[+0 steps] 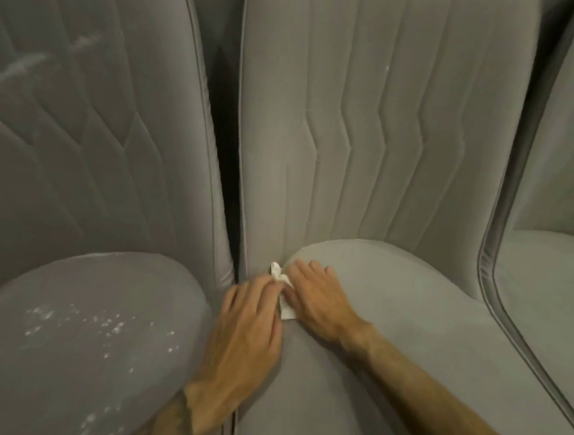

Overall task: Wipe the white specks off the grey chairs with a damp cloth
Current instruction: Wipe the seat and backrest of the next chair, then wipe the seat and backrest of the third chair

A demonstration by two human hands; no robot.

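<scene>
At 9 o'clock stands the left grey chair [76, 166], its quilted back marked by pale streaks [26, 66] towards 10 o'clock. Its seat cushion, down at 8 o'clock, carries a scatter of white specks [108, 327], with a few more near the front edge at 7 o'clock. A dark gap [224, 164] runs down between this chair and the middle grey chair [371, 138], whose back fills the frame from 12 to 1 o'clock with zigzag stitched channels.

Both hands meet just below centre, at the left rear corner of the middle chair's seat, where seat and back join. The left hand [250, 321] comes up from 6 o'clock, its forearm bearing dark tattoo marks. Its fingers reach onto the white cloth [286, 311]; whether its grip is clenched on the cloth or only resting on it I cannot tell. The cloth is bunched between the two hands and touches both, with a small tip poking out above them toward the chair back. The right hand [316, 302] reaches in from 4 o'clock, its grip released: fingers straight and spread, laid flat on the cushion with the thumb side against the cloth.

At 3 o'clock is the right grey chair [549, 272], seen only in part, its piped edge just beside the middle chair
</scene>
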